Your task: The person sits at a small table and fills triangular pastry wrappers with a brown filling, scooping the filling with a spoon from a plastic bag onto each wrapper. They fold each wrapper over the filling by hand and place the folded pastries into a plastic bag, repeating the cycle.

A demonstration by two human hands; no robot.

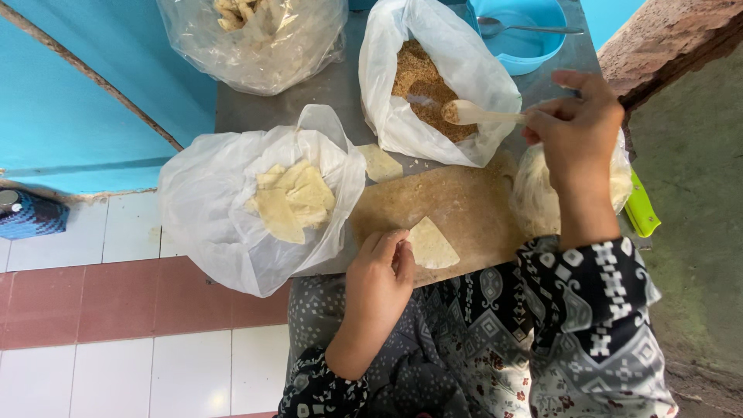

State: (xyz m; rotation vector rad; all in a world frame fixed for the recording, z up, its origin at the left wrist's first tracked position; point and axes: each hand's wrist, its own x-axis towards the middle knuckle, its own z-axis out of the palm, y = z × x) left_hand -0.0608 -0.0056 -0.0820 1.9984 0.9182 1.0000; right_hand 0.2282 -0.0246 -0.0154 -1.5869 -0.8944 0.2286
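My right hand [576, 128] grips a pale plastic spoon [474, 114] loaded with brown crumbly filling, held over an open white bag of the same brown filling [422, 81]. My left hand [379, 271] rests fingers-down on the edge of a pale triangular wrapper sheet [432, 244] that lies on a brown wooden board [457, 205]. Another pale sheet [379, 162] lies at the board's far edge.
A clear bag of stacked pale wrappers [290, 201] sits left of the board. Another clear bag [255, 35] stands at the back left. A blue bowl with a metal spoon [520, 31] is behind. A bag of pale pieces [534, 193] and a green object [641, 207] lie at the right.
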